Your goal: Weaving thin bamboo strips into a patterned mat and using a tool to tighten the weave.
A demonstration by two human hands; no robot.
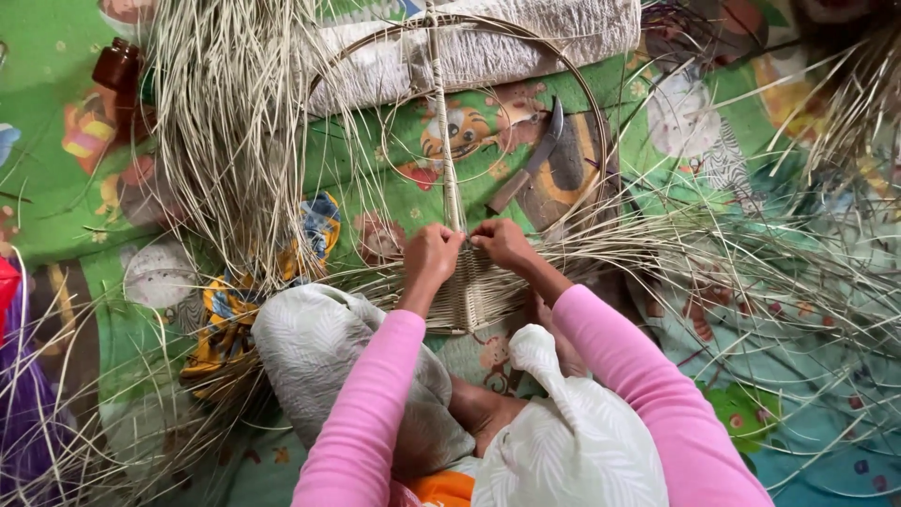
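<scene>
Strand-crowded green mat (56,188) hems both hands, left (430,255) and right (502,242), grips pinching woven basket (469,296) edge.

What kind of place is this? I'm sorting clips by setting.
Probably the floor of a home used for basket weaving. A colourful cartoon play mat covers the floor, loose cane strands lie spread across it, and the left hand and right hand work a woven basket piece.

A curved knife (533,161) lies at upper centre on the green patterned mat (56,197); a brown bottle (117,66) stands upper left, a folded white quilt (488,42) along the top.
</scene>
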